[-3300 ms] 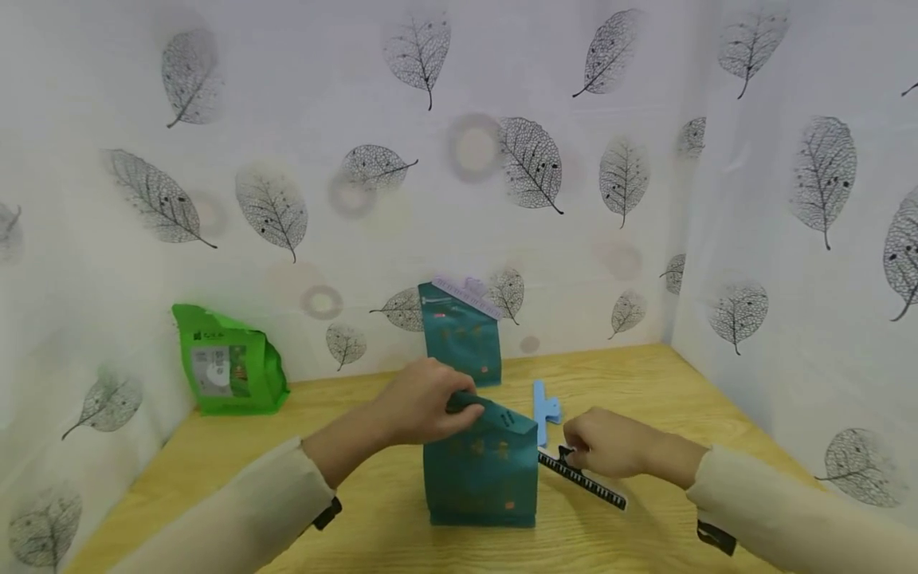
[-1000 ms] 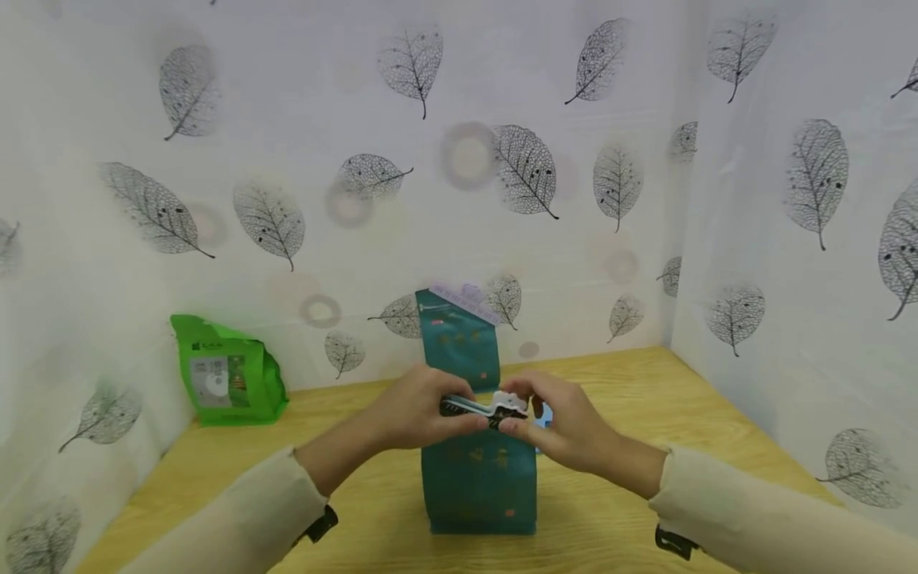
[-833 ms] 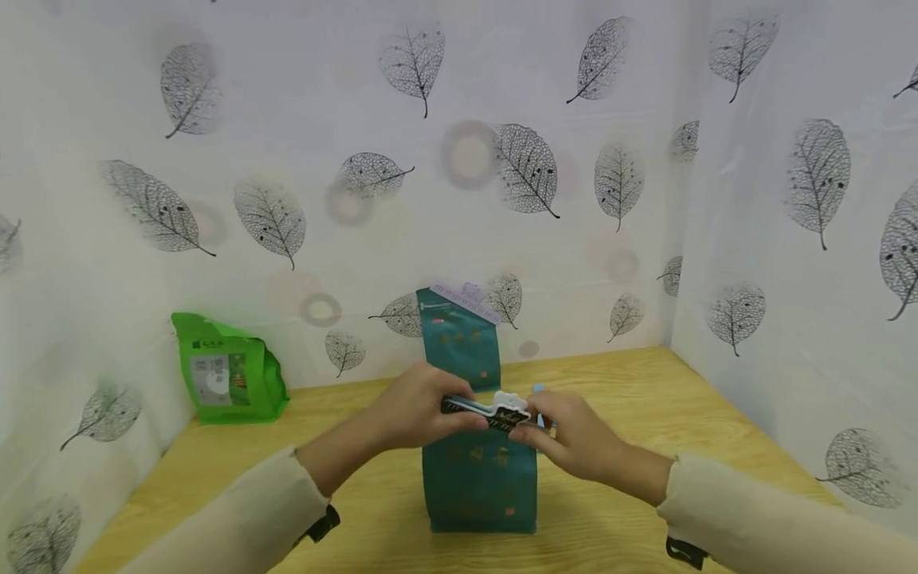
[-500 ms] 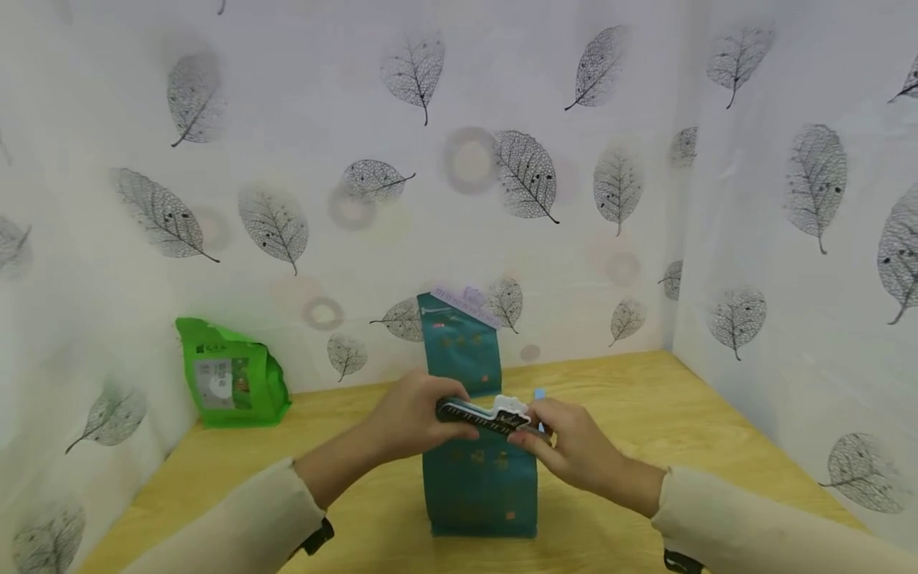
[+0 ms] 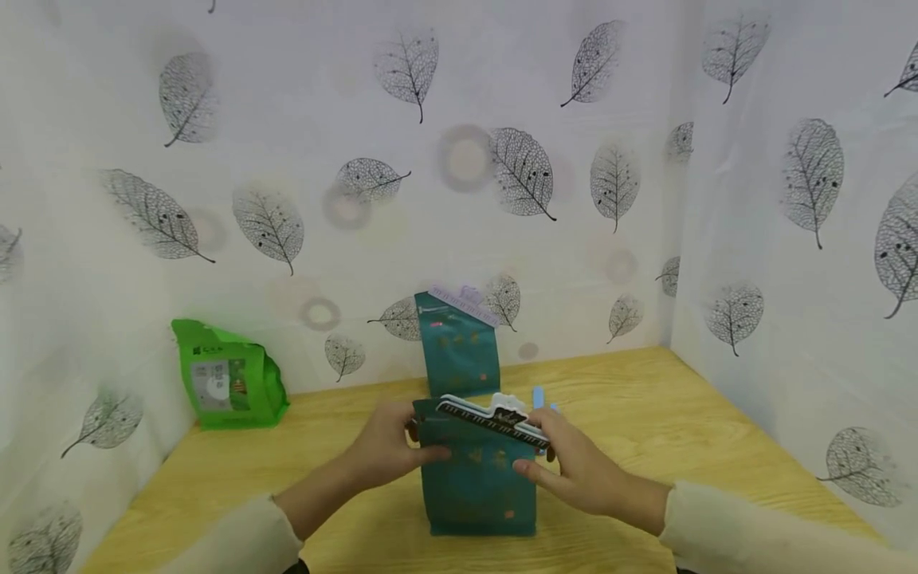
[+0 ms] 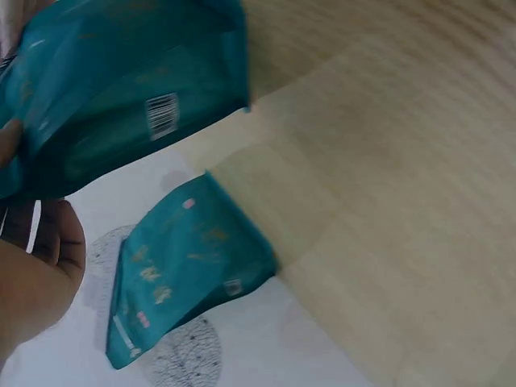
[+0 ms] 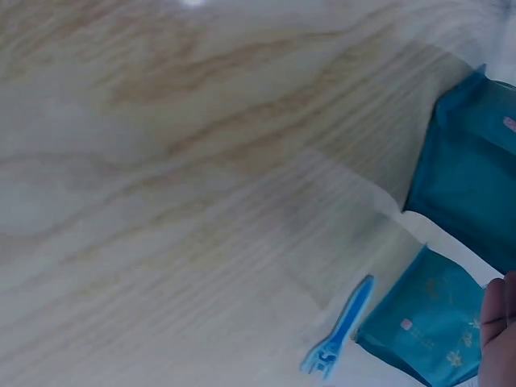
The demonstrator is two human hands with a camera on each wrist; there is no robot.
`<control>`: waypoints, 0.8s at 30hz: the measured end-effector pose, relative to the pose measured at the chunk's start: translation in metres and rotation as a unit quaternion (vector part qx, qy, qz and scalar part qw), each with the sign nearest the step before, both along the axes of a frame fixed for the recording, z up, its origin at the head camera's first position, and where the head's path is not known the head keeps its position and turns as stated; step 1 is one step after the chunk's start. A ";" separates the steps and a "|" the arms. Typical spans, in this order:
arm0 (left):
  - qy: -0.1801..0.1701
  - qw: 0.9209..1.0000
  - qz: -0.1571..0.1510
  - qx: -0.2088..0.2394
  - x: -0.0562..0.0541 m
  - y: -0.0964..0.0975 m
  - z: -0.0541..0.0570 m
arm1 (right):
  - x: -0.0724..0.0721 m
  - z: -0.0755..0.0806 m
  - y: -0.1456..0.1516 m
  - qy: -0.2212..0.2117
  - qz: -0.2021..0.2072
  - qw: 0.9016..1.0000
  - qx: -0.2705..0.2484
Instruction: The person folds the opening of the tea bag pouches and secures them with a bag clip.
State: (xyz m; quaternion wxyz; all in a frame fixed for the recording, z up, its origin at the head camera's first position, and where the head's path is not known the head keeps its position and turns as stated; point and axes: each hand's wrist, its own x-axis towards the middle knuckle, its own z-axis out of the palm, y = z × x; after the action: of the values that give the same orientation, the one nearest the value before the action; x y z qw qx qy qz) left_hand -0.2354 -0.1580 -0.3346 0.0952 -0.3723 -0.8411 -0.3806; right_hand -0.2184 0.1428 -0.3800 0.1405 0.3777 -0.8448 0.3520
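Note:
A teal pouch bag (image 5: pixel 476 494) stands upright at the front of the table. Along its top runs a slanting black bag clip (image 5: pixel 473 416) with a piano-key pattern and a white-edged handle. My left hand (image 5: pixel 383 450) holds the pouch's left side, thumb on the front and fingers behind. At the other side, my right hand (image 5: pixel 584 470) holds the upper right corner, its thumb on the front below the clip and its index finger by the clip's right end. The right wrist view shows only part of its fingers (image 7: pixel 493 310).
Behind stands another teal pouch (image 5: pixel 459 347) with a lilac clip (image 5: pixel 462 305) across its top. A blue clip (image 7: pixel 343 326) lies on the table (image 5: pixel 645 414) to the right. A green bag (image 5: pixel 229 379) stands at the back left, by the leaf-printed curtain (image 5: pixel 323 96).
The right hand has brought the black clip from the table onto the pouch's top. The left hand has released the clip's left end and slid down the pouch's side; the right thumb has dropped lower.

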 end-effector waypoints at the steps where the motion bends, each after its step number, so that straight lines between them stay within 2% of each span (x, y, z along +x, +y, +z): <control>1: -0.004 1.000 -0.012 0.000 0.000 0.000 -0.006 | 0.001 -0.002 0.001 -0.016 -0.005 1.000 0.003; 5: -0.055 0.998 -0.040 0.007 0.001 0.002 -0.031 | 0.002 -0.012 0.005 -0.086 -0.020 0.996 0.019; 9: -0.112 0.993 -0.033 0.029 0.002 0.002 -0.055 | -0.002 -0.025 0.007 -0.106 0.006 0.994 0.019; 13: -0.145 0.989 -0.023 0.028 0.003 -0.001 -0.074 | -0.004 -0.035 0.005 -0.070 0.033 0.997 0.017; 16: -0.146 0.989 -0.031 0.014 0.001 -0.002 -0.083 | -0.005 -0.039 0.003 -0.029 0.027 0.999 0.019; 19: -0.146 0.988 -0.045 0.015 0.000 -0.002 -0.087 | -0.006 -0.039 0.001 -0.001 0.017 1.000 0.023; 24: -0.137 0.990 -0.045 0.010 -0.002 -0.001 -0.087 | -0.006 -0.039 0.002 0.042 0.002 0.998 0.053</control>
State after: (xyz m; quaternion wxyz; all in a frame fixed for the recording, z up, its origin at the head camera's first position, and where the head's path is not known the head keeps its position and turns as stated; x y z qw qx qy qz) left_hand -0.2373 -0.1592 -0.4213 -0.0342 -0.3536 -0.8245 -0.4404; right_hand -0.2248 0.1445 -0.4185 0.1552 0.4006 -0.8548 0.2911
